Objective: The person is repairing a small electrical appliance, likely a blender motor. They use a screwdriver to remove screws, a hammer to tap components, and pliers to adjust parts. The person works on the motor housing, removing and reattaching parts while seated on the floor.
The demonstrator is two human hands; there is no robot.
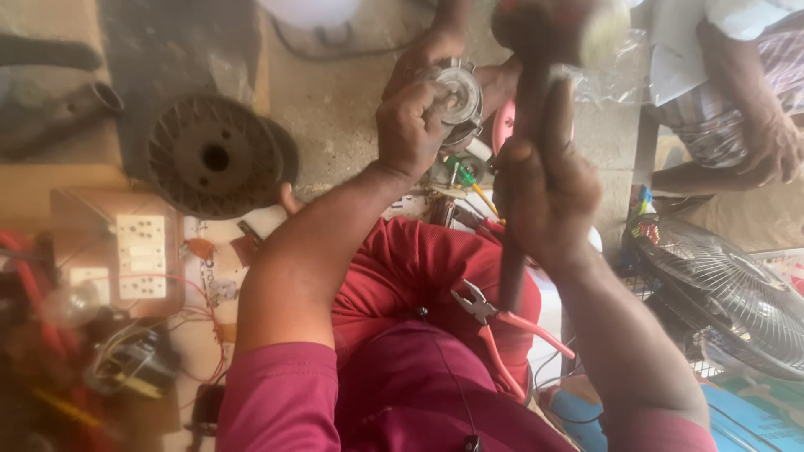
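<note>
Soft, even daylight lit the scene with only faint shadows, while the raised dark hammer head (557, 29) blurred heavily, the white rounded object (310, 10) to its left glared pale, and the tangled red wires (33, 301) far below-left of it lay out of focus.

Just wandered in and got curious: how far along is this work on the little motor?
Looks midway. The small round motor is already out of any housing, its metal face bare. The left hand steadies it on top, while the right hand grips a hammer raised above it. Red-handled pliers lie on the lap. The fan guard lies apart at the right, so refitting seems left.
</note>
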